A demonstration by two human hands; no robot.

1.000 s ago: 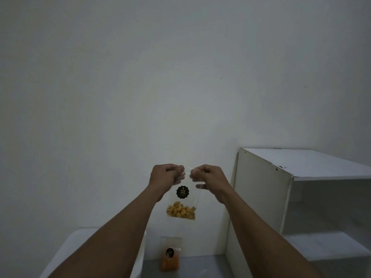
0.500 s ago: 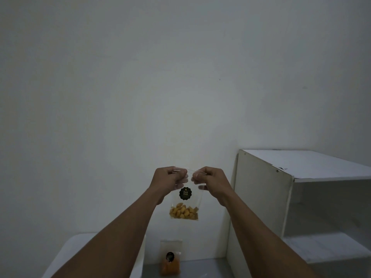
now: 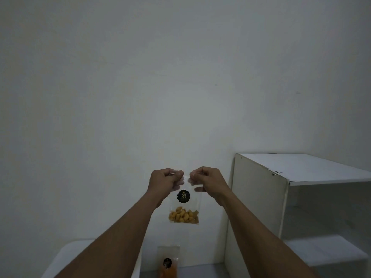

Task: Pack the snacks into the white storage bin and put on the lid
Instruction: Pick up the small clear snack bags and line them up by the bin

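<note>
A clear snack bag with a black round label and yellow pieces at its bottom hangs upright in front of the wall. My left hand pinches its top left corner and my right hand pinches its top right corner. Below it, a second clear bag with orange snacks leans against the wall on the floor. A white storage bin shows at the bottom left, mostly hidden by my left forearm.
A white shelf unit with open compartments stands at the right, close to my right arm. A plain white wall fills the view ahead. The grey floor runs between bin and shelf.
Both hands and the yellow snack bag have stayed nearly in place, with the top edge pinched a little differently. The view has tilted slightly.
</note>
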